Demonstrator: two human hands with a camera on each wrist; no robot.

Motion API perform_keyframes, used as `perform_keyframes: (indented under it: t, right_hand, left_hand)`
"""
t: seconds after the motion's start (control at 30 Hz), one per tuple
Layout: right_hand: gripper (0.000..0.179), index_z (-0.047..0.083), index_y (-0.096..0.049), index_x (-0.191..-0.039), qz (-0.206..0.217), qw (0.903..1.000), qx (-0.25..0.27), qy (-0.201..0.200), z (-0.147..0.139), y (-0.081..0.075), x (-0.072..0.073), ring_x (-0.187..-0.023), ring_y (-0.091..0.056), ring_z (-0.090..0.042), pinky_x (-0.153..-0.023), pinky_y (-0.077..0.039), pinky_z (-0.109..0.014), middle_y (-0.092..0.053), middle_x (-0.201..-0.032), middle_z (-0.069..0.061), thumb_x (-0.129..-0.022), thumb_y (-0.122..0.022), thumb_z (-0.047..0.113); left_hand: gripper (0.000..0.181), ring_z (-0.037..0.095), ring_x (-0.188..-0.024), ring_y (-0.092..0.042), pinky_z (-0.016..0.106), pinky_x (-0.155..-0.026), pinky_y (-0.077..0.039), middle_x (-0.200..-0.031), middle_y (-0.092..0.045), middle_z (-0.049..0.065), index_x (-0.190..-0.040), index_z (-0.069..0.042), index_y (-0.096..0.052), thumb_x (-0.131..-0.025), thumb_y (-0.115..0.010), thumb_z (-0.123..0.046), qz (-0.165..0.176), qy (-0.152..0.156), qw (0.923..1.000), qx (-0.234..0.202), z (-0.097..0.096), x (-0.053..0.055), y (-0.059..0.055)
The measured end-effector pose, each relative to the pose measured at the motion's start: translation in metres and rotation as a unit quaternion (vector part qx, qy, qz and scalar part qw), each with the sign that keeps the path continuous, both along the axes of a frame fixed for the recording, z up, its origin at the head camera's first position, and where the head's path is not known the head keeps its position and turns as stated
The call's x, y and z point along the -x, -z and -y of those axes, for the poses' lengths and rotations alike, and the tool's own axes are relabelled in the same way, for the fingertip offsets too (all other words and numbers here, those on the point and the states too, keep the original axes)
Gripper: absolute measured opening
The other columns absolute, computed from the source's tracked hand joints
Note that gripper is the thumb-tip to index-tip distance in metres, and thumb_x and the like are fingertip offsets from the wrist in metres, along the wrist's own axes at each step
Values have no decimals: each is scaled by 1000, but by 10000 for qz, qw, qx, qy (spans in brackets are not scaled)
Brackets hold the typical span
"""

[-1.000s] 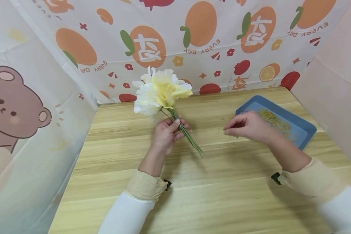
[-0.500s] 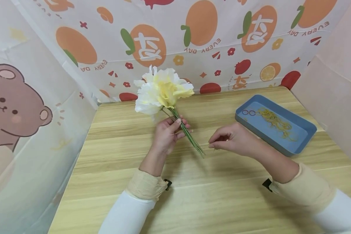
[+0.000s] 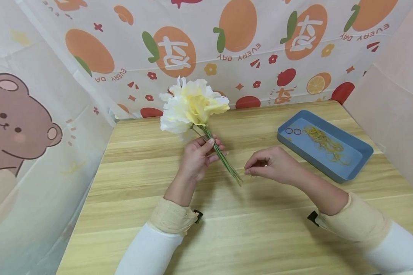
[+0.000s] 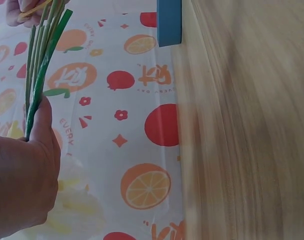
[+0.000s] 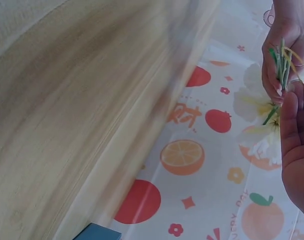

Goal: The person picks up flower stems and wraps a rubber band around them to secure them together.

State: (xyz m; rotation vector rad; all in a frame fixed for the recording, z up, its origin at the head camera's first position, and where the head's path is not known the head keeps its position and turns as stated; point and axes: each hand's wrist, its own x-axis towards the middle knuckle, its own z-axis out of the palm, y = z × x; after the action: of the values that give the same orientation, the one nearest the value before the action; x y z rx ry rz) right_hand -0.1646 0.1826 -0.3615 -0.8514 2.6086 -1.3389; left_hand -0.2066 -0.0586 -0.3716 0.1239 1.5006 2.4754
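Note:
My left hand (image 3: 197, 157) grips a bunch of artificial flowers (image 3: 194, 105) by the green stems (image 3: 224, 160), thumb laid across them. White and pale yellow petals spread at the top, and the stem ends slant down to the right. Just right of those ends, my right hand (image 3: 273, 165) pinches a thin yellow rubber band between thumb and fingertips. In the right wrist view the rubber band (image 5: 294, 56) shows as a loop beside the stem ends. From the left wrist view, the rubber band (image 4: 34, 9) lies close behind the stem tips.
A blue tray (image 3: 359, 162) stands at the right on the wooden table (image 3: 130, 191). It holds a heap of yellow rubber bands (image 3: 321, 141) and two red ones (image 3: 297, 131). Fruit-patterned cloth (image 3: 206, 46) hangs behind the table, with more cloth at both sides.
My right hand has come left and down from beside the tray to the stem ends, bringing the rubber band. The left hand and flowers have barely shifted.

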Motion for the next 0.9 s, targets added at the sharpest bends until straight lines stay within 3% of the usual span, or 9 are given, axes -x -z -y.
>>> perform_keyframes:
  t: [0.37, 0.5, 0.67, 0.9]
  right_hand:
    - [4, 16, -75, -91, 97, 9984, 368, 418, -1, 0, 7, -71, -69, -27, -58, -60, -29, -73, -80, 1, -88, -76, 19]
    - [6, 14, -75, -94, 52, 9971, 507, 559, 3, 2, 11, -72, -69, -22, -60, -60, -30, -73, -81, -1, -88, -75, 17]
    - [9, 10, -75, -95, -84, 9933, 831, 794, 10, 7, 15, -71, -69, -20, -60, -61, -32, -73, -81, -2, -89, -74, 16]
    - [17, 8, -74, -104, -264, 9783, 1592, 1301, 14, 16, 21, -71, -70, -16, -65, -63, -31, -74, -85, -8, -90, -73, 17]
  left_hand:
    - [13, 17, -80, -70, 39, -86, -62, -88, -65, 7, -110, 6, -54, -102, -47, -1, 60, 232, 9996, 150, -2, -2, 7]
    - [17, 15, -79, -70, 34, -82, -63, -87, -65, 6, -114, 10, -52, -101, -48, -1, 129, 304, 9992, 211, -6, -6, 8]
    - [13, 14, -80, -70, 27, -77, -63, -88, -66, 5, -111, 5, -55, -101, -48, 0, 46, 500, 9986, 186, -12, -12, 7]
    - [11, 14, -80, -70, 31, -87, -61, -88, -65, 5, -108, 2, -54, -102, -46, 0, 130, 506, 9977, -426, -10, -15, 1]
